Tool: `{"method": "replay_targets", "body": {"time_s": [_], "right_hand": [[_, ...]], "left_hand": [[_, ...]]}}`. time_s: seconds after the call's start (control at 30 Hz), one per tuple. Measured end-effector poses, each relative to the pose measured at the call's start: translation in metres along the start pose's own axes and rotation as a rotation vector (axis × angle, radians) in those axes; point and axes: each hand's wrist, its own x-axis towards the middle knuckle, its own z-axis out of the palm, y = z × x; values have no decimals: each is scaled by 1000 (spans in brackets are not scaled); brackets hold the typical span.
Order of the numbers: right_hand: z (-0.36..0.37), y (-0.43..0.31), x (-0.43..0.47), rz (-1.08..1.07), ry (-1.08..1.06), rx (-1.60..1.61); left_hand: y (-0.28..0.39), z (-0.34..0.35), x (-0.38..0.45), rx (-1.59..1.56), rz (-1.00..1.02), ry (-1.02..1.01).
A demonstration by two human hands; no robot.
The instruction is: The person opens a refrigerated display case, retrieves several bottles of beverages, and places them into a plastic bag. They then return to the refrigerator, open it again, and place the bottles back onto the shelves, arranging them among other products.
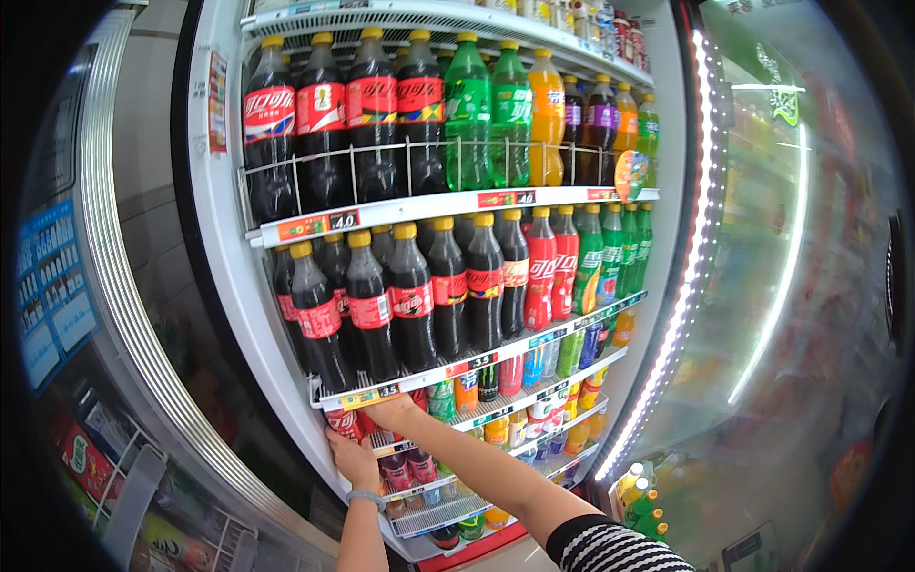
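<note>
My left hand (354,457) is at the left end of the can shelf, its fingers around a red cola can (343,423). Just above and to its right, my right hand (392,415) reaches in under the price rail (357,395); its fingers are partly hidden, and whether they hold something cannot be told. More red cans (418,397) stand behind and beside it. Over both hands, dark cola bottles (319,318) with yellow caps stand in a row on the wire shelf. A pale bracelet is on my left wrist.
Larger bottles (269,129) stand behind a wire guard on the shelf above. Lower shelves (443,516) hold more drinks. The cooler's white side wall (250,286) runs close by my left hand. An open glass door (772,250) with a light strip is at right; several bottles (647,511) stand near its foot.
</note>
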Motion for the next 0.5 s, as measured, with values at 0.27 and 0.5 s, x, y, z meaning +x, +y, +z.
{"method": "replay_targets", "body": {"time_s": [0.27,0.5], "right_hand": [[-39,-33,-43,-172,192,-101],[-67,-51,-107,-85,220,-140]], "left_hand": [[-8,-16,-39,-76,183,93],[14,-4,-110,-196,406,53]]}}
